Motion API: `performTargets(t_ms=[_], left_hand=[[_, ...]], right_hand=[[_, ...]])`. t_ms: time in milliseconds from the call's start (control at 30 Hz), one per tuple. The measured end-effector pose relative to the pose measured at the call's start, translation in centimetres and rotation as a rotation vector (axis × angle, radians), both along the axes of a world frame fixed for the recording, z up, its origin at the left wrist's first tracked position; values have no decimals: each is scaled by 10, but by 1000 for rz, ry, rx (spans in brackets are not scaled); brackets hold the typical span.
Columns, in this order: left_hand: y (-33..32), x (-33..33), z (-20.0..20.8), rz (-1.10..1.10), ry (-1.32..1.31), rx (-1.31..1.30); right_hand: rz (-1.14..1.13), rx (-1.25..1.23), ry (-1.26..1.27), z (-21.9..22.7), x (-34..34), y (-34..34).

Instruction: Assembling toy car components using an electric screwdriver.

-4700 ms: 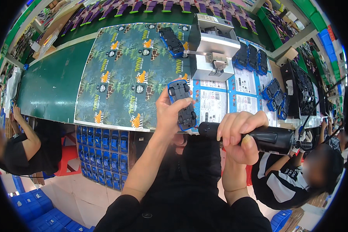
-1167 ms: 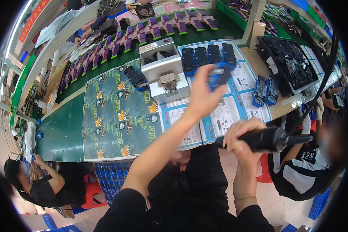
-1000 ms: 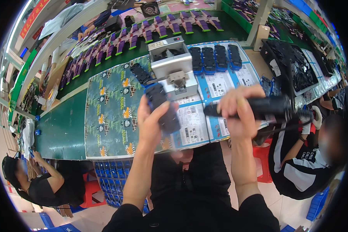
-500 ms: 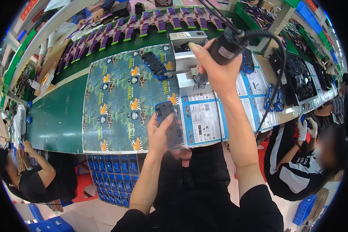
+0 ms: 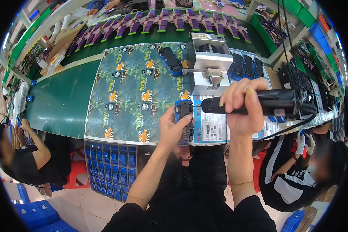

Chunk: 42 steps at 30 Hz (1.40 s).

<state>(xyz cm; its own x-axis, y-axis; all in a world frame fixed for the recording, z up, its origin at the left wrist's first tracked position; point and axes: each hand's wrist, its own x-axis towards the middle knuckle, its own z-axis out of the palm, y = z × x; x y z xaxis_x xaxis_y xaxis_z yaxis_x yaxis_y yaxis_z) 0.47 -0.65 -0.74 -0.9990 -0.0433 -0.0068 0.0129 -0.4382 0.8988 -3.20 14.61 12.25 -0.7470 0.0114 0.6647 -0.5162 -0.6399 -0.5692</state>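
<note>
My left hand (image 5: 170, 125) grips a blue toy car (image 5: 186, 133), its black underside up and the thumb pressed on it. My right hand (image 5: 244, 108) wraps round a black electric screwdriver (image 5: 275, 102), which lies nearly level with its cable trailing off to the right. The thin bit points left and reaches the car's right edge near its far end; whether it sits in a screw hole I cannot tell. Beyond the hands stands a silver box-shaped screw feeder (image 5: 210, 60). Left of it another blue car (image 5: 170, 61) rests underside up.
Printed animal sheets (image 5: 121, 92) and a blue-white sheet (image 5: 214, 129) cover the bench. More upturned cars (image 5: 248, 65) stand right of the feeder. Purple-green toys (image 5: 147, 26) line the far belt. Blue cars fill a tray (image 5: 112, 168) below the bench. Co-workers sit at both sides.
My right hand has brought the screwdriver from the feeder toward me, swinging it from steep to nearly level, its bit now at the car. My left hand keeps hold of the car. The view has shifted.
</note>
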Motion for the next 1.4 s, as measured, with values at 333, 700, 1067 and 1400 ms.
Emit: performTargets(t_ms=[333, 700, 1067, 1400], left_hand=[[0, 3, 10, -54, -3, -2], [-10, 3, 11, -76, -39, -6], [-7, 4, 11, -86, 2, -20], [-19, -7, 10, 40, -213, 638]], right_hand=[[-136, 125, -20, -19, -1, -21], [-55, 177, 51, -37, -6, -28], [-27, 106, 40, -35, 0, -21], [-289, 30, 56, 10, -42, 37]])
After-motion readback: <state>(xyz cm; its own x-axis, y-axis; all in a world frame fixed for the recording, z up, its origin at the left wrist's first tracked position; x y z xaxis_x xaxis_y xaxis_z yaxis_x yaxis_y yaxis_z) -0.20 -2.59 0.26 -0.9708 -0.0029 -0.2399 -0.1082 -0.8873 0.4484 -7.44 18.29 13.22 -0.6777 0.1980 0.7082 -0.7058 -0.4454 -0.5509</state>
